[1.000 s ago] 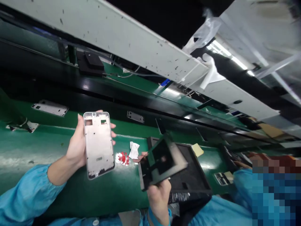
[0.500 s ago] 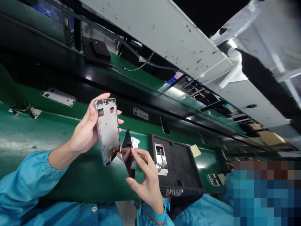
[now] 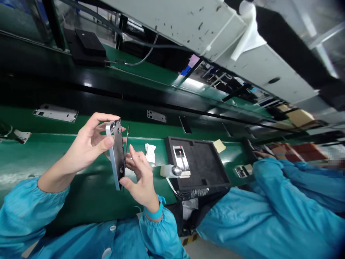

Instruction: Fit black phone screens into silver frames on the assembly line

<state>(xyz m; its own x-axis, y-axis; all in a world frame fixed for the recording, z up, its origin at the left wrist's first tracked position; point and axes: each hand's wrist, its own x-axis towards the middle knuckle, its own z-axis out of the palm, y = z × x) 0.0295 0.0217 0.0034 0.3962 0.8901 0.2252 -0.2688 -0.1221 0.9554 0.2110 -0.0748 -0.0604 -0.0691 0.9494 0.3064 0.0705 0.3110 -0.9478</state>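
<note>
My left hand (image 3: 98, 138) grips a silver-blue phone frame (image 3: 115, 154) by its upper part, the frame turned nearly edge-on. Close along its right side stands a thin dark screen panel (image 3: 127, 138), also edge-on, with my right hand (image 3: 138, 172) holding it between thumb and fingers. Whether the panel touches the frame is hard to tell. Right of my hands, a small bottle with a metal top (image 3: 168, 171) stands at the edge of a black foam tray (image 3: 207, 162). A phone part with a flex strip (image 3: 182, 160) lies in that tray.
Phone housings (image 3: 56, 113) (image 3: 156, 116) and a dark panel (image 3: 185, 124) lie along the line beyond my hands. A crumpled white tissue (image 3: 150, 153) and a yellow note (image 3: 219, 146) rest on the green bench. At the right, a person's blue sleeve (image 3: 269, 172) reaches in.
The frame has turned from face-on to nearly edge-on. My right hand has brought the panel left, close beside the frame. The view has shifted, showing the bottle and more of the person at right.
</note>
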